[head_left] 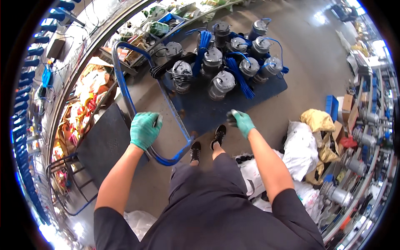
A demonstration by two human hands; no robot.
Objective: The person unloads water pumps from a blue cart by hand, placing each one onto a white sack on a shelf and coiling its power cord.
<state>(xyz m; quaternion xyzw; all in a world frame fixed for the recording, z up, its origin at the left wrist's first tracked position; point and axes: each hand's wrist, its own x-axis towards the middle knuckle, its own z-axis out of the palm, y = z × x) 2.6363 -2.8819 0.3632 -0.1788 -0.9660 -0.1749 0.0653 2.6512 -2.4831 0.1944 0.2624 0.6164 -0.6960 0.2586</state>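
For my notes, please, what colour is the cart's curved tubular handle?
The curved tubular handle is mostly blue (head view).

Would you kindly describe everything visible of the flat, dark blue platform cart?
The flat, dark blue platform cart stands on the grey floor, its scuffed, metal-looking deck bearing grey metal cylinders and coiled blue cables. Its worn blue tubular metal handle rises at the left. The green-gloved left hand overlaps the handle; contact is unclear.

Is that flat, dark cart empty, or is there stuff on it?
There's stuff on it: metal cylinders with silvery tops stand on the cart, with bundles of blue cable among them.
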